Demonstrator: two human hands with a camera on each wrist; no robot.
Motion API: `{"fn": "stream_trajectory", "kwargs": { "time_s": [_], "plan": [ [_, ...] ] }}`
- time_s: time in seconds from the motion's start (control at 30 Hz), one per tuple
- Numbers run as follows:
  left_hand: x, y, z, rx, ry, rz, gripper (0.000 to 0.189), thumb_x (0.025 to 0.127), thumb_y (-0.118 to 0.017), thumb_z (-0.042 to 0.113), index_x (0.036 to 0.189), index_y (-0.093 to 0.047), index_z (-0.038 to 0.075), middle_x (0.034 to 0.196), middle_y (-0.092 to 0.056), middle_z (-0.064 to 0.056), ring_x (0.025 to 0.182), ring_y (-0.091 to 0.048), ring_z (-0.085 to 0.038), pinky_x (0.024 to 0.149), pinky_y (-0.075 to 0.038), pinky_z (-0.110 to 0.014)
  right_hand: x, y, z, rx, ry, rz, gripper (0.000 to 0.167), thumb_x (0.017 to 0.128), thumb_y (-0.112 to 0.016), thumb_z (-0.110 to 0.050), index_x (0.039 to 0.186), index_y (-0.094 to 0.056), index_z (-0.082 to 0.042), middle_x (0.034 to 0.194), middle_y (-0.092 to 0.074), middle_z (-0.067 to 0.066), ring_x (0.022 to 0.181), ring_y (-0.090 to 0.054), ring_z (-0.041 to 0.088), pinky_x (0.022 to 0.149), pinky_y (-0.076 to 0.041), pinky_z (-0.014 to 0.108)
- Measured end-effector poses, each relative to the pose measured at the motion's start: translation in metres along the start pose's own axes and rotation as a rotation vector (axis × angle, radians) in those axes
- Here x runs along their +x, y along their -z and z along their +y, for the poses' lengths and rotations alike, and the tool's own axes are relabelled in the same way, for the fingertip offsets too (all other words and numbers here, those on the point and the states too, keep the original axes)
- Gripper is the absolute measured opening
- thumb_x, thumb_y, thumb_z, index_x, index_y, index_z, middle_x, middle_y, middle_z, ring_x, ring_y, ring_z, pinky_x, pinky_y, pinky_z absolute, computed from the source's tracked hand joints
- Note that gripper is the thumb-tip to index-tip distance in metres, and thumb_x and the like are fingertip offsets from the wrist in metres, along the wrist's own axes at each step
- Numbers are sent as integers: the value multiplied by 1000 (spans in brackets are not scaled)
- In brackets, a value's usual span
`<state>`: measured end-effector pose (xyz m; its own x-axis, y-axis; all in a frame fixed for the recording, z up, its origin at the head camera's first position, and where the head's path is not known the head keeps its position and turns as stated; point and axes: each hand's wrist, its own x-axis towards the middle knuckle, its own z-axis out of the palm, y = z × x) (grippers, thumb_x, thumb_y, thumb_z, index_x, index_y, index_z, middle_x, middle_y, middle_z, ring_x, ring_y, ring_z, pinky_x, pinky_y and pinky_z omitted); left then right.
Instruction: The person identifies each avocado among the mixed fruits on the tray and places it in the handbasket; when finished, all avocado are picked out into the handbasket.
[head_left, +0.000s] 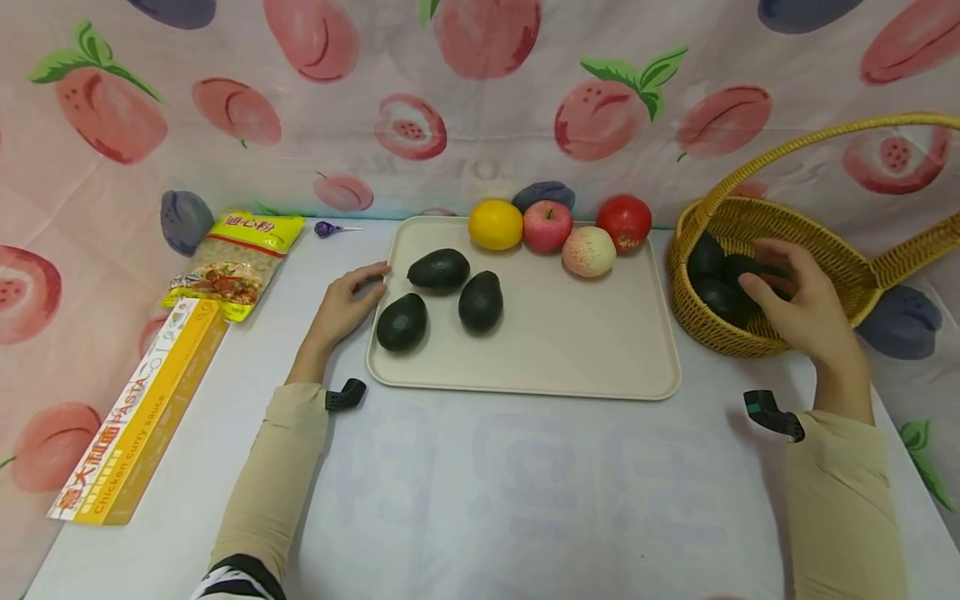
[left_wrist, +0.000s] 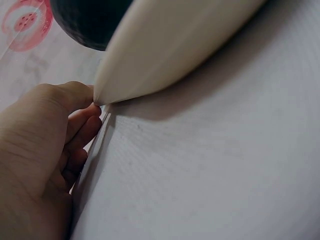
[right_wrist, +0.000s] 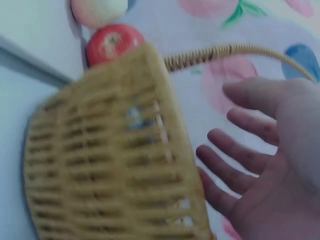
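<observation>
My left hand (head_left: 347, 307) is at the left edge of a beige tray (head_left: 555, 367), with thumb and fingertips pinching its rim (left_wrist: 101, 92) in the left wrist view. Three dark green avocados lie on the tray's left half: one at the back (head_left: 439, 270), one at the front left (head_left: 402, 322) and one farther right (head_left: 481, 302). My right hand (head_left: 806, 304) is over a wicker basket (head_left: 697, 321) that holds several dark avocados (head_left: 718, 300). In the right wrist view its fingers (right_wrist: 240, 150) are spread and loosely bent beside the basket's rim, with nothing between them.
Along the tray's back edge are a lemon (head_left: 496, 225), an apple (head_left: 547, 227), a pale speckled peach (head_left: 588, 252) and a red round fruit (head_left: 624, 223). Far left are a pasta bag (head_left: 240, 254), a lollipop (head_left: 337, 229) and a pasta box (head_left: 142, 417). The basket's handle (head_left: 817, 133) arches upward.
</observation>
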<state>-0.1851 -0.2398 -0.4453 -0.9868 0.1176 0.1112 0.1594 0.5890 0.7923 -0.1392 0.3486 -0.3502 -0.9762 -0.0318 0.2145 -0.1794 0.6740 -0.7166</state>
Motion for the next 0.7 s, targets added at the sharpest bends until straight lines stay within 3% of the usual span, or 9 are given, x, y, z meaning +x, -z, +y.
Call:
{"fn": "stream_trajectory", "kwargs": {
  "time_s": [0.17, 0.3, 0.43, 0.7],
  "plan": [
    [-1, 1, 0, 1, 1, -4, 37, 94, -59, 22, 130, -58, 18, 136, -56, -3, 132, -45, -21, 113, -33, -42, 2, -17, -15, 49, 166, 48, 47, 89, -62, -7, 134, -50, -9, 127, -54, -1, 113, -47, -3, 89, -39, 5],
    [-1, 1, -1, -4, 1, -7, 37, 93, -59, 23, 130, -58, 18, 137, -55, -3, 133, -44, -20, 113, -33, -42, 2, -30, -25, 68, 263, 17, 46, 85, -65, 1, 129, -53, -5, 123, -56, 4, 110, -51, 0, 89, -41, 7],
    [0, 0, -1, -4, 2, -11, 37, 93, -59, 23, 130, -58, 19, 137, -55, -3, 133, -44, -21, 113, -33, -42, 3, -44, -38, 52, 298, -42, 44, 83, -67, 3, 126, -55, -2, 120, -57, 10, 108, -51, -1, 90, -41, 6],
    [0, 0, -4, -18, -3, -8, 37, 93, -60, 23, 130, -58, 18, 137, -55, -2, 134, -43, -19, 114, -32, -41, 8, -71, -53, 5, 330, -137, 44, 84, -69, -6, 126, -56, -10, 117, -59, 6, 103, -49, -4, 89, -42, 8]
  ]
}}
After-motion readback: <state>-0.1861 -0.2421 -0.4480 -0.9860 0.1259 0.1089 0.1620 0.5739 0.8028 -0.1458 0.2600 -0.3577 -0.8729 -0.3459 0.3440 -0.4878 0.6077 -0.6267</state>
